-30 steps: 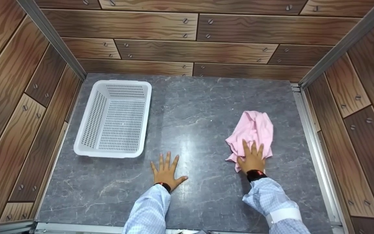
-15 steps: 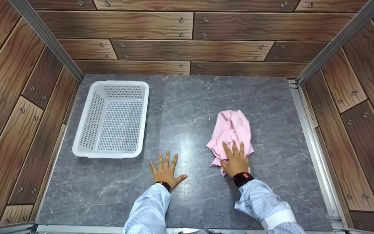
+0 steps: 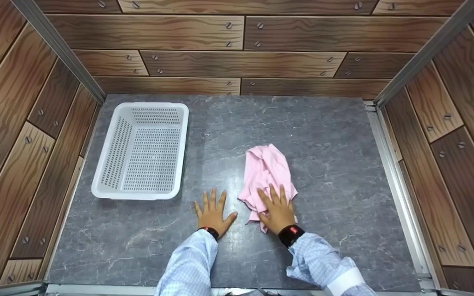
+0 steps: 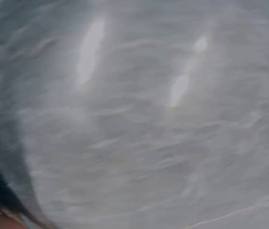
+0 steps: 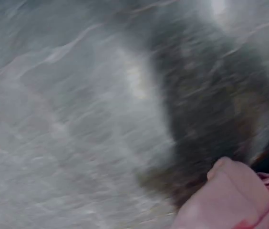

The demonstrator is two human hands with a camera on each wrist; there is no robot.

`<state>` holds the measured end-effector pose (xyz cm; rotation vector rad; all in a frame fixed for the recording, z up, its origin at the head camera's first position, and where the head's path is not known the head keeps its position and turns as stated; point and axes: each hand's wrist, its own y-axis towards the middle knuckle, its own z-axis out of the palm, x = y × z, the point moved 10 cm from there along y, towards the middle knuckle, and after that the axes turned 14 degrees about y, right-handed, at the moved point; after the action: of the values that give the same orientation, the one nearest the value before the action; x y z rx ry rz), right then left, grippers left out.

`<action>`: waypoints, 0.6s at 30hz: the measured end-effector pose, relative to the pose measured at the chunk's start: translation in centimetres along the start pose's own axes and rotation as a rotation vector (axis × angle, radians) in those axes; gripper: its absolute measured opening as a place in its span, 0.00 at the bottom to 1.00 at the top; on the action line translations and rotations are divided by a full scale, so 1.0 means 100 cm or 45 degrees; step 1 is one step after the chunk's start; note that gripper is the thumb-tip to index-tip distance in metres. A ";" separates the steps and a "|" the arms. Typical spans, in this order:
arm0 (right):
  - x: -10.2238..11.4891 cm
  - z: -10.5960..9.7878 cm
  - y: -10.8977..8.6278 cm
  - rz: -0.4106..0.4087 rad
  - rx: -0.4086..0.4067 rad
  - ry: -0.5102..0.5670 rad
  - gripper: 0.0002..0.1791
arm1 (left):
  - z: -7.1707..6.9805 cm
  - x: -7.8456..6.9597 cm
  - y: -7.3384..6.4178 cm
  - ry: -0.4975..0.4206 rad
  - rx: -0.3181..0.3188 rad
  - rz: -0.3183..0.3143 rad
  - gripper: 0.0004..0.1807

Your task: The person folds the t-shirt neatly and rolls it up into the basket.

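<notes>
A crumpled pink cloth (image 3: 266,164) lies on the grey marbled tabletop (image 3: 327,164), right of centre. My right hand (image 3: 279,211) rests flat on its near part, fingers spread and straight. In the right wrist view, folds of the pink cloth (image 5: 230,200) fill the lower right corner. My left hand (image 3: 213,216) is spread on the bare tabletop, a little left of the cloth and touching no other object. The left wrist view holds mostly blurred tabletop (image 4: 139,133).
A white perforated plastic basket (image 3: 181,156) stands at the left of the tabletop, with nothing in it. Wood-patterned walls (image 3: 294,33) close in the back and both sides. Metal rails (image 3: 399,193) run along the edges.
My right hand has slid the pink cloth left across the tabletop, from the right side to near my left hand. The left hand has shifted only slightly; the basket stays put.
</notes>
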<state>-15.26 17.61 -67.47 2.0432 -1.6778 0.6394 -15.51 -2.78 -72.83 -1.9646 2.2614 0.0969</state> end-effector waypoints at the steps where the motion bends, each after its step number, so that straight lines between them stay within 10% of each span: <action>1: 0.002 -0.001 -0.001 -0.004 0.004 0.009 0.44 | -0.002 -0.004 0.003 -0.016 -0.012 0.012 0.46; 18: -0.045 -0.041 -0.013 0.154 -0.157 0.075 0.54 | -0.012 -0.079 0.024 -0.079 0.090 0.264 0.45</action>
<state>-15.08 23.78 -66.88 1.8316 -1.7714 0.6133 -16.85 5.14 -70.56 -1.6649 2.3866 0.0972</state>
